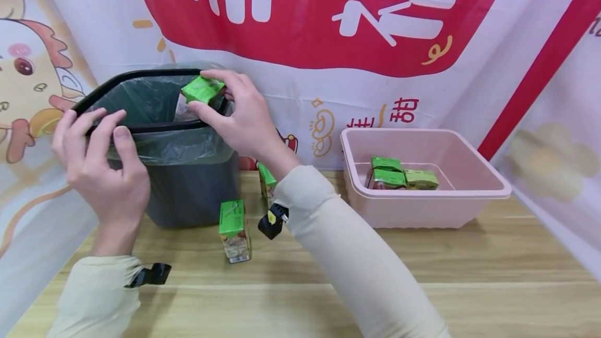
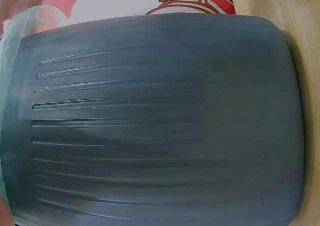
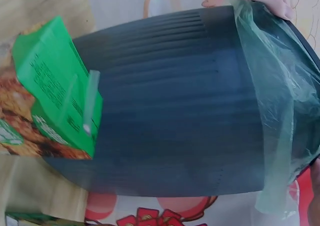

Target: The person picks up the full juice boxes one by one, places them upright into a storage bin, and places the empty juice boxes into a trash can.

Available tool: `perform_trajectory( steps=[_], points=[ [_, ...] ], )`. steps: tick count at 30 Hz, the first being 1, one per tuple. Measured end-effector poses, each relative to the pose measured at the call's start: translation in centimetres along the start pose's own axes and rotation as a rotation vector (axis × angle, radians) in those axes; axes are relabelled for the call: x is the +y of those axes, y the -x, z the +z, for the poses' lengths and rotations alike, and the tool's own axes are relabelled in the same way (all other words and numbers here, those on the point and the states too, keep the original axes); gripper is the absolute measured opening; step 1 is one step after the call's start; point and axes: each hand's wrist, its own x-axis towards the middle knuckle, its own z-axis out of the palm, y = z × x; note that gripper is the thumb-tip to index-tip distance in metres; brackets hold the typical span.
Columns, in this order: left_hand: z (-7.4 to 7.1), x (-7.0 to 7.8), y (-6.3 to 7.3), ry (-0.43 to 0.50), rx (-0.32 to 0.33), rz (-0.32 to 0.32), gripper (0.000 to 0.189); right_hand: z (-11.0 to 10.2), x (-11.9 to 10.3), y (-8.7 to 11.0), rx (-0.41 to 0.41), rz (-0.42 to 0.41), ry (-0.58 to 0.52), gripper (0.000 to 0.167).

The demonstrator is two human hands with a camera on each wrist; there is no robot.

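Observation:
My left hand (image 1: 105,171) grips the rim of the dark trash bin (image 1: 192,176) at its left corner, fingers over the edge. Over the bin's mouth, at the right side, my right hand (image 1: 246,111) pinches a green-topped drink carton (image 1: 203,89) between thumb and fingers. A clear plastic liner (image 3: 280,96) folds down over the rim. Before the bin a second drink carton (image 1: 233,228) stands upright, a straw (image 3: 91,101) poking from its green top. Another green carton (image 1: 266,179) stands behind, partly hidden by my right forearm.
To the right sits a pink plastic basin (image 1: 413,210) with several green-topped cartons (image 1: 388,178) inside. All stand on a wooden table (image 1: 338,280). A printed cloth (image 1: 300,87) with red and white patterns hangs close behind the bin and basin.

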Motion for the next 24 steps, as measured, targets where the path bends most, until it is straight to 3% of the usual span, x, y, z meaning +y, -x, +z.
perform_trajectory(
  steps=[10,24],
  points=[
    [-0.1,0.0,-0.2,-0.003,0.000,-0.001,0.035,-1.0,-0.7,-0.7,-0.128,0.054,0.105,0.060],
    [-0.1,0.0,-0.1,-0.004,-0.003,0.003,0.036,-1.3,-0.3,-0.8,-0.147,0.044,0.095,0.066]
  ],
)
